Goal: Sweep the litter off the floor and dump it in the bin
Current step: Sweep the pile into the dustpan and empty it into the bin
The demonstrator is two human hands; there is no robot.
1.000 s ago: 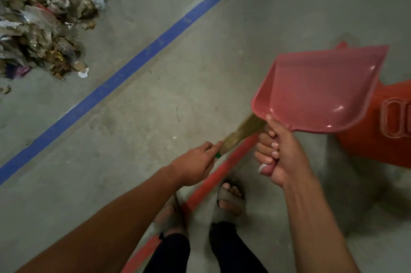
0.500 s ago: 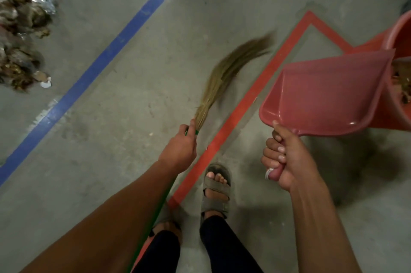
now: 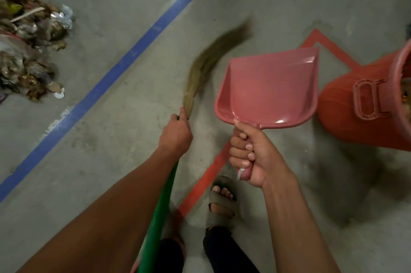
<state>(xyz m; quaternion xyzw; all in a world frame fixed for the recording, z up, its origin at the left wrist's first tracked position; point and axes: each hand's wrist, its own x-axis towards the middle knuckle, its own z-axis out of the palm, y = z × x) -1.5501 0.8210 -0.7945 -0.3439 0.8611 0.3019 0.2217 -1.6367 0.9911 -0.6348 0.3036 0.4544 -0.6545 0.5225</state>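
The pink dustpan (image 3: 269, 86), gripped by the right hand (image 3: 251, 152), has swung empty away from the orange bin (image 3: 360, 106). The left hand (image 3: 175, 132) clasps the broom (image 3: 200, 81); the litter pile (image 3: 29, 50) lies beyond the bin, across the blue line (image 3: 111, 72).

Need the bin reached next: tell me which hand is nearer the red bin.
Right. The right hand, gripping the dustpan, sits just left of the red bin; the left hand, holding the broom, is farther left.

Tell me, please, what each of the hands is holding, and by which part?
The left hand grips the broom where the green handle meets the bristles. The right hand grips the pink dustpan by its handle.
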